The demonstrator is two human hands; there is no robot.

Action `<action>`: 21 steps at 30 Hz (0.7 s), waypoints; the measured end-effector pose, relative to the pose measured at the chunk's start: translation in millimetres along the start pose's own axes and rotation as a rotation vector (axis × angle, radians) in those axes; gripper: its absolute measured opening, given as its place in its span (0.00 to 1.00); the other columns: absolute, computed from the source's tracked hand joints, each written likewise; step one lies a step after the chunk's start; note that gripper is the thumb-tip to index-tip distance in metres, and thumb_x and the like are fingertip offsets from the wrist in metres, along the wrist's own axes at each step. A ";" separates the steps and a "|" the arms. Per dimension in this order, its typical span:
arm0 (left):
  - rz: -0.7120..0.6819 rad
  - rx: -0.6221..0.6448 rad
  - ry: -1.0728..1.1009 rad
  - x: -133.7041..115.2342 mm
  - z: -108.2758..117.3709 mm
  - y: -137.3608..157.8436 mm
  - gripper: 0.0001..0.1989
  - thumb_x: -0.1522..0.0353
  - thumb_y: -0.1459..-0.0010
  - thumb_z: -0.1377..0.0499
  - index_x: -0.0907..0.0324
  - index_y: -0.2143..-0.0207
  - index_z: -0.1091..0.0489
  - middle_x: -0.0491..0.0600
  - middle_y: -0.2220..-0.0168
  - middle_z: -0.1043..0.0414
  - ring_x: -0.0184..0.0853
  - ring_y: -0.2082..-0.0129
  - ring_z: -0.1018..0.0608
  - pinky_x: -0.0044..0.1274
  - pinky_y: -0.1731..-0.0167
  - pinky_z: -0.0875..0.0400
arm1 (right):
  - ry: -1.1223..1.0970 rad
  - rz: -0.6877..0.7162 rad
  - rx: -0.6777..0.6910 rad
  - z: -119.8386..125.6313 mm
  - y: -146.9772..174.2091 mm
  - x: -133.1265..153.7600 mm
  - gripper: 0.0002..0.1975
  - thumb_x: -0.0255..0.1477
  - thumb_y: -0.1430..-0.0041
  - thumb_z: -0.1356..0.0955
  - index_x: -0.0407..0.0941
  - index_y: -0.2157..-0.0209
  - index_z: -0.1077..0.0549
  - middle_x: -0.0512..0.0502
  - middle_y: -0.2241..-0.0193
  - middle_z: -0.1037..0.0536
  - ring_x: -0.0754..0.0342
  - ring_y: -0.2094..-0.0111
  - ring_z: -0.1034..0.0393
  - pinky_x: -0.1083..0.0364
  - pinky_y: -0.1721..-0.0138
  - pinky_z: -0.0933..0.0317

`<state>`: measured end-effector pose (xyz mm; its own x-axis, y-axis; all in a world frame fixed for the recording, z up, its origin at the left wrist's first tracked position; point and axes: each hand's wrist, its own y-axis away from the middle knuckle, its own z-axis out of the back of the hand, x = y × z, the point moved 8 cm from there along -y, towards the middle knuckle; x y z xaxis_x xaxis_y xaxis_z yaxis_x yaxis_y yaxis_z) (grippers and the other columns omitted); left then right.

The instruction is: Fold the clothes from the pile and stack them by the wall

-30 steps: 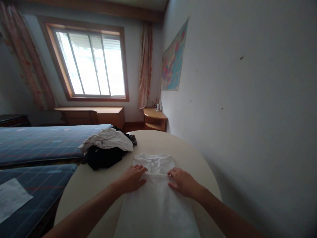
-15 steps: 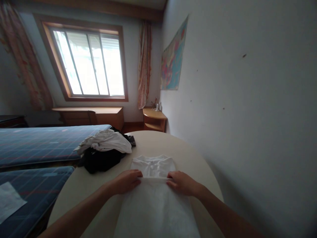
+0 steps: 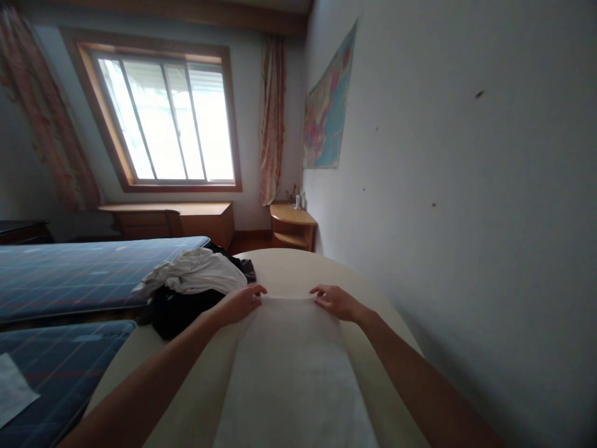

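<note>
A white shirt (image 3: 291, 367) lies lengthwise in front of me on the round cream table (image 3: 298, 264). Its edge is drawn to the far end, covering the collar. At that edge's left corner, my left hand (image 3: 240, 303) pinches the fabric between thumb and fingers. Opposite it, my right hand (image 3: 338, 302) grips the right corner the same way. Between the two hands the edge runs nearly straight. The shirt's near end passes out of the bottom of the view.
A heap of white and black clothes (image 3: 200, 270) sits on the table's left side, close to my left forearm. Beyond it are blue plaid mattresses (image 3: 93, 264), one with a white sheet of paper (image 3: 13, 386). A wall (image 3: 466, 261) rises along the right.
Both hands have moved away from me, carrying the shirt's edge forward over the collar, which was visible before. The view has shifted slightly.
</note>
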<state>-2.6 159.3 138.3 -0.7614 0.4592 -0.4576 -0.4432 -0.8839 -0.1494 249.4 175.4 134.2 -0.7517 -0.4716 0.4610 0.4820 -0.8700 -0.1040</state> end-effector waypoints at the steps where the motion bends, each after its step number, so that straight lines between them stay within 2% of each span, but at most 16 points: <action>1: 0.022 0.018 0.000 9.2 -10.4 -0.7 0.16 0.69 0.44 0.46 0.59 0.53 0.28 0.53 0.55 0.24 0.40 0.55 0.23 0.29 0.50 0.33 | -0.003 -0.033 0.026 -9.9 -2.6 -9.5 0.17 0.27 0.41 0.34 0.42 0.51 0.25 0.40 0.55 0.20 0.49 0.56 0.26 0.54 0.53 0.37; 4: 0.064 0.026 0.013 29.4 -29.7 -0.9 0.17 0.72 0.47 0.45 0.59 0.55 0.28 0.52 0.58 0.22 0.41 0.56 0.22 0.30 0.50 0.32 | -0.016 -0.082 0.046 -25.9 -4.6 -30.6 0.18 0.25 0.43 0.34 0.40 0.50 0.26 0.38 0.54 0.21 0.50 0.54 0.26 0.54 0.51 0.37; 10: 0.144 -0.090 0.056 50.8 -24.1 -11.8 0.15 0.69 0.41 0.50 0.60 0.54 0.30 0.53 0.58 0.22 0.38 0.56 0.22 0.29 0.51 0.30 | -0.166 -0.053 -0.126 -8.8 -10.4 -42.7 0.18 0.30 0.38 0.35 0.41 0.48 0.29 0.40 0.55 0.22 0.51 0.55 0.27 0.53 0.50 0.37; 15: 0.206 -0.141 0.019 61.0 -32.5 -14.0 0.12 0.70 0.43 0.48 0.61 0.58 0.29 0.53 0.62 0.22 0.40 0.58 0.22 0.31 0.53 0.29 | -0.050 -0.148 -0.119 -24.5 -17.4 -47.5 0.14 0.26 0.40 0.34 0.41 0.52 0.26 0.42 0.58 0.21 0.53 0.56 0.26 0.55 0.51 0.37; 18: 0.238 -0.207 -0.038 51.2 -35.8 -6.1 0.15 0.71 0.42 0.47 0.62 0.54 0.30 0.57 0.54 0.24 0.43 0.52 0.23 0.34 0.48 0.31 | 0.007 -0.183 -0.148 -30.5 -15.6 -37.8 0.13 0.25 0.40 0.35 0.41 0.53 0.25 0.39 0.53 0.22 0.50 0.51 0.29 0.52 0.47 0.40; 21: 0.202 -0.281 -0.112 21.8 -41.2 8.6 0.19 0.70 0.41 0.46 0.61 0.47 0.32 0.60 0.39 0.37 0.47 0.40 0.32 0.39 0.40 0.40 | 0.092 -0.172 -0.228 -32.1 -6.3 -12.1 0.16 0.26 0.38 0.37 0.42 0.49 0.27 0.37 0.46 0.27 0.46 0.44 0.36 0.47 0.41 0.47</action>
<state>-3.5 158.0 90.9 -0.8742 0.2658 -0.4063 -0.1429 -0.9406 -0.3080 241.0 181.9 101.0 -0.8561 -0.3163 0.4087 0.2382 -0.9433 -0.2311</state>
